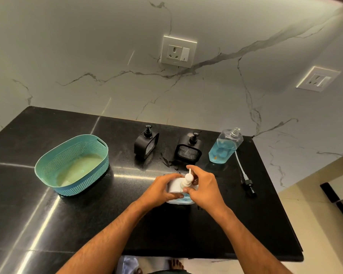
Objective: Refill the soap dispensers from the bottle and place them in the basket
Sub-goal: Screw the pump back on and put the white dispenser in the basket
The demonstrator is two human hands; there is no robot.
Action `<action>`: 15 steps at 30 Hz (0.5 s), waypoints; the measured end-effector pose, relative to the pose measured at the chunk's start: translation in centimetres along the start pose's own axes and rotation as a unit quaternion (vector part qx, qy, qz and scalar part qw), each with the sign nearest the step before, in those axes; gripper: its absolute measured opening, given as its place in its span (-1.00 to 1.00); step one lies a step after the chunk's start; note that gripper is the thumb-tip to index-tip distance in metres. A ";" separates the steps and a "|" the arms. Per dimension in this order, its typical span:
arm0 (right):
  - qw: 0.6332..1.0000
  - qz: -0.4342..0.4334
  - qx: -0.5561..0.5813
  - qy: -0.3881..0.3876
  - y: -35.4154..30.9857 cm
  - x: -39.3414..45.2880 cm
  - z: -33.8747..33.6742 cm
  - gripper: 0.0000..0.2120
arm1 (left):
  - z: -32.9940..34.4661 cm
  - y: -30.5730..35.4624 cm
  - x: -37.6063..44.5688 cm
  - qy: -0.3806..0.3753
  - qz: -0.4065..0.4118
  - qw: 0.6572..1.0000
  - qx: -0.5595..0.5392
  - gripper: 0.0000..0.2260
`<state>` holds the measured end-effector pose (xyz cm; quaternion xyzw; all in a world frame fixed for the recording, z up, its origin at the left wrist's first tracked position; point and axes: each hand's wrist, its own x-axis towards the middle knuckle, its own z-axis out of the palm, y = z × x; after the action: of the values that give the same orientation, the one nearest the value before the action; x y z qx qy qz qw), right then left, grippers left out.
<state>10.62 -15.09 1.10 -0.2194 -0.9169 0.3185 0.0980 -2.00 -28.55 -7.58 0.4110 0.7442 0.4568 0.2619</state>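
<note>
From the head camera we see our left hand (pixel 162 189) gripping a white soap dispenser (pixel 176 186) on the black counter (pixel 87 224), while our right hand (pixel 203 187) pinches its pump (pixel 187 179). Two black dispensers (pixel 146 143) (pixel 189 148) stand behind, the open soap bottle (pixel 225 146) to their right, the teal basket (pixel 72 165) well left.
</note>
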 end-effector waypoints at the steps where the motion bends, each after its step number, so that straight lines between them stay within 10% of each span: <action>1: 1.000 -0.006 0.003 -0.007 0.0 0.0 0.1 -0.28 | 0.0 0.1 0.0 0.001 0.000 1.000 0.000 -0.46; 15: 0.999 -0.016 -0.035 0.016 0.0 0.8 0.1 -0.54 | 0.0 0.2 0.0 0.013 0.027 0.999 -0.012 -0.46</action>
<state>9.92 -14.76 1.04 -0.2133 -0.9292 0.2808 0.1103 -1.91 -28.46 -7.41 0.4220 0.7304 0.4781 0.2445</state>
